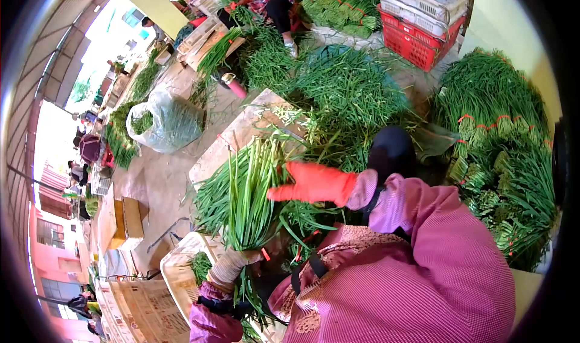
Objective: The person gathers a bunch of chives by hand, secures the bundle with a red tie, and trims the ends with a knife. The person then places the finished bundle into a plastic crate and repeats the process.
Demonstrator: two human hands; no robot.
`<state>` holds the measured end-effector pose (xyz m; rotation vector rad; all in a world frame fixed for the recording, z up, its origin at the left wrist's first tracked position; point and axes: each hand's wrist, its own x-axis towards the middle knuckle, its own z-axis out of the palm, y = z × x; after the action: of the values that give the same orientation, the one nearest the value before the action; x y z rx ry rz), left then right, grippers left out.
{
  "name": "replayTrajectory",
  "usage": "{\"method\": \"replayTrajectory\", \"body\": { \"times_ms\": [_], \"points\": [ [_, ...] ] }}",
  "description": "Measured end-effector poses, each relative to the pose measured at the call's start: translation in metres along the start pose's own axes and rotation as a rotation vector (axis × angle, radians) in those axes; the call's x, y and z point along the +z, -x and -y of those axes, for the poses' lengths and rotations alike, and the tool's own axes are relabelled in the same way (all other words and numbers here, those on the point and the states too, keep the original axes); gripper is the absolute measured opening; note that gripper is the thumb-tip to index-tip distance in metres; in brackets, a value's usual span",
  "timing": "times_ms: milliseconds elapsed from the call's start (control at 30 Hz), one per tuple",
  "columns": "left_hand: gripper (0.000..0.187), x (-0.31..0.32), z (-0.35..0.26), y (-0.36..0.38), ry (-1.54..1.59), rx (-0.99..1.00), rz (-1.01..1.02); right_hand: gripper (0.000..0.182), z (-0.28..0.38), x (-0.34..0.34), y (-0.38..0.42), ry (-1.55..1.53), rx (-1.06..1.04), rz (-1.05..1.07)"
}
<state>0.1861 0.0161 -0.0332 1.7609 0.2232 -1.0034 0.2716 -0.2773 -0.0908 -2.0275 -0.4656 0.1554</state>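
Observation:
My left hand (232,267), in a pale glove, is closed around the lower part of a bunch of garlic chives (251,192). The stalks stand up and fan out, paler at their upper ends. A small orange-red strip (266,254) shows beside the fingers. My right hand (315,183) wears an orange-red glove and is slightly blurred. Its fingers stretch toward the upper stalks, with the thumb apart; whether they touch cannot be seen. Behind the bunch is a wooden board (232,141) with loose cuttings on it.
Loose greens (350,83) are heaped beyond the board. Banded bundles (495,119) are stacked at right. Red and white crates (417,38) stand at the back, near another seated person (278,11). A clear plastic bag (166,125) and a pale crate (181,264) are at left.

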Motion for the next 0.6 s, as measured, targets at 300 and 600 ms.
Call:
{"method": "replayTrajectory", "body": {
  "times_ms": [300,600],
  "points": [
    [0.028,-0.008,0.029,0.009,0.230,0.002,0.191,0.029,-0.036,-0.063,-0.020,-0.098,0.202,-0.352],
    [0.037,-0.033,0.074,-0.012,0.263,0.051,0.412,0.036,-0.014,-0.088,-0.015,-0.401,0.263,0.090]
  ]
}}
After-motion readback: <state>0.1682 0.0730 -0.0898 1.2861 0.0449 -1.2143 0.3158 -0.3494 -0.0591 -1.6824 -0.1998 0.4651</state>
